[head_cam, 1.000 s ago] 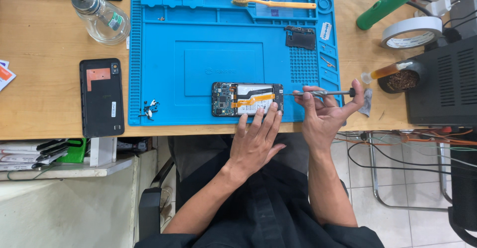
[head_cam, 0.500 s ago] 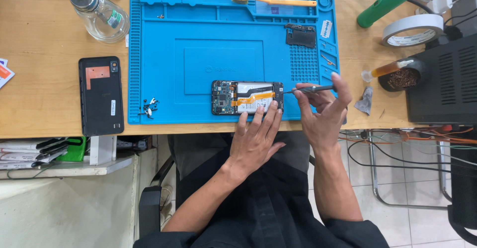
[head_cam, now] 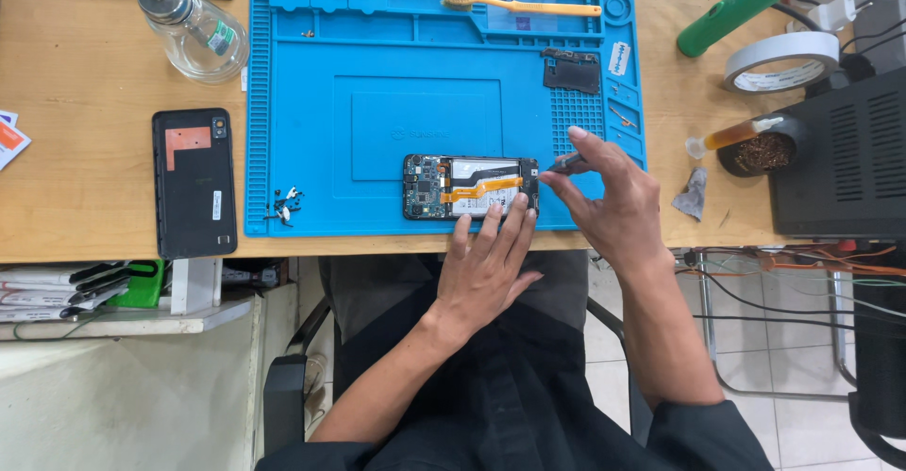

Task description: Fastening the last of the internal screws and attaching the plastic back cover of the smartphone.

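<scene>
Two bare hands work at the near edge of the desk. Left hand (head_cam: 489, 268): flat, fingers spread, holding nothing; fingertips press on the near long side of the opened phone (head_cam: 471, 187). Right hand (head_cam: 613, 207): fingers pinched narrow on thin metal tweezers (head_cam: 567, 161), whose tips sit at the phone's right end.

Phone: rectangular, back removed, lying lengthwise near the front edge of the blue mat (head_cam: 311, 131). Exposed: dark circuit board at its left end, pale battery in the middle, orange flex ribbon crossing it.

Mat: rubbery, matte, moulded with small tray compartments along its far and right edges. A dark flat plate (head_cam: 572, 72) rests toward its far right corner; a toothbrush (head_cam: 521, 5) with a yellow handle lies in the far tray; a cluster of tiny screws (head_cam: 283, 205) sits at its near left corner.

Desk (head_cam: 85, 84): light wood grain. Left of the mat, a black back cover (head_cam: 192, 182) lies inner face up with an orange patch. A clear glass bottle (head_cam: 189, 25) stands at the far left. Right of the mat: a green cylindrical tool (head_cam: 744, 4), a roll of white tape (head_cam: 781, 60), and a crumpled grey scrap (head_cam: 694, 193) near the front edge.
</scene>
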